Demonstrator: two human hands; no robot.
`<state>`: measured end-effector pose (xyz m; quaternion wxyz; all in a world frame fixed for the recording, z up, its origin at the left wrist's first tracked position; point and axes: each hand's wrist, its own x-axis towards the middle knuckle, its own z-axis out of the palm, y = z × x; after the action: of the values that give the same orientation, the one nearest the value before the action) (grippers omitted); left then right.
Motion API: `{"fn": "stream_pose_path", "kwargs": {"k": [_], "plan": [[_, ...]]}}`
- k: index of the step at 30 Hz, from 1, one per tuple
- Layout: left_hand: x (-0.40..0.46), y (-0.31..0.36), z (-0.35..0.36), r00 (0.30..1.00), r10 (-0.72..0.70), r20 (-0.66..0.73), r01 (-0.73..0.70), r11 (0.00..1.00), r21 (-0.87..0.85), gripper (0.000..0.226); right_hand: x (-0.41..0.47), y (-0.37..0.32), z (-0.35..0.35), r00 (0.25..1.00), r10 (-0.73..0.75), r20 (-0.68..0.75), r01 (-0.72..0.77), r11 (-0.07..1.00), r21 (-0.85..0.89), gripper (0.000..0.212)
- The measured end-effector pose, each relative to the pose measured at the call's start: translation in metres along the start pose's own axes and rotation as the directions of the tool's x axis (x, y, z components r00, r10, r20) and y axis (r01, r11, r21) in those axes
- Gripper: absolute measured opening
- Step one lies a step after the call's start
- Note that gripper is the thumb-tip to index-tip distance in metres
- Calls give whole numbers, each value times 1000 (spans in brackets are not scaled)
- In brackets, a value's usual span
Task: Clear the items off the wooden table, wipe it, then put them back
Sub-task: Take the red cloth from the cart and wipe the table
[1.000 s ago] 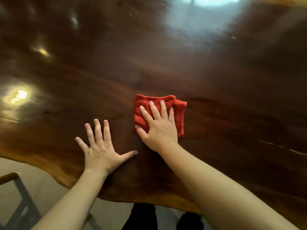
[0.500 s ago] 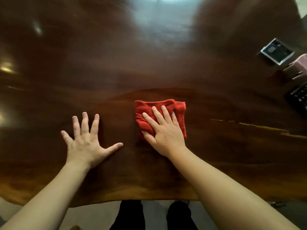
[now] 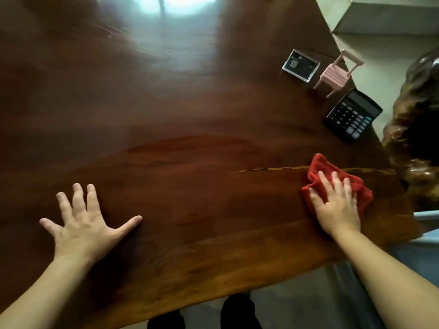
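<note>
The dark wooden table (image 3: 190, 115) fills most of the view. My right hand (image 3: 337, 205) presses flat on a crumpled red cloth (image 3: 319, 167) near the table's right end. My left hand (image 3: 83, 222) lies flat on the wood at the lower left, fingers spread, holding nothing. Along the right edge stand a black calculator (image 3: 352, 115), a small pink chair-shaped stand (image 3: 336, 74) and a clear-framed dark card (image 3: 301, 65).
A carved, glossy brown wooden piece (image 3: 415, 129) rises just beyond the table's right end. Pale floor and a grey box (image 3: 389, 17) lie at the upper right. The table's wavy front edge runs along the bottom, with my dark shoes (image 3: 237, 312) below it.
My right hand has slid the red cloth far to the right along the table. The view has swung right, bringing the calculator, pink stand and card fully into sight. The left hand stays flat.
</note>
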<state>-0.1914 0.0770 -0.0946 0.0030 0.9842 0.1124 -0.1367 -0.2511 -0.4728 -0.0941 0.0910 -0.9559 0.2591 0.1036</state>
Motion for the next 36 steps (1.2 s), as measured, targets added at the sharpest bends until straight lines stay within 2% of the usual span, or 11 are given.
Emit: {"fn": "stream_pose_path", "kwargs": {"k": [2,5,9,15,20,28,36], "plan": [[1,10,-3,995,92,-24,-91,996,25,127,0,26,-5,998,68,2,-68,998,16,81],[4,34,-4,976,214,-37,-213,976,41,117,-2,29,-5,996,91,-6,-91,995,45,80],[3,49,-1,966,254,-41,-253,967,12,111,-11,9,-2,995,94,-23,-92,993,68,80],[-14,20,6,970,236,-61,-238,971,-22,105,-51,-55,20,995,-96,-4,96,995,18,75],[-39,-24,12,982,178,-63,-181,983,-44,103,-95,-135,40,951,-307,24,308,951,-15,74],[-89,-92,21,997,65,-50,-69,994,-87,99,-175,-255,76,778,-626,61,629,776,-55,67],[-124,-148,22,996,-81,-39,74,987,-139,87,-262,-345,111,470,-874,124,881,474,1,66]]}}
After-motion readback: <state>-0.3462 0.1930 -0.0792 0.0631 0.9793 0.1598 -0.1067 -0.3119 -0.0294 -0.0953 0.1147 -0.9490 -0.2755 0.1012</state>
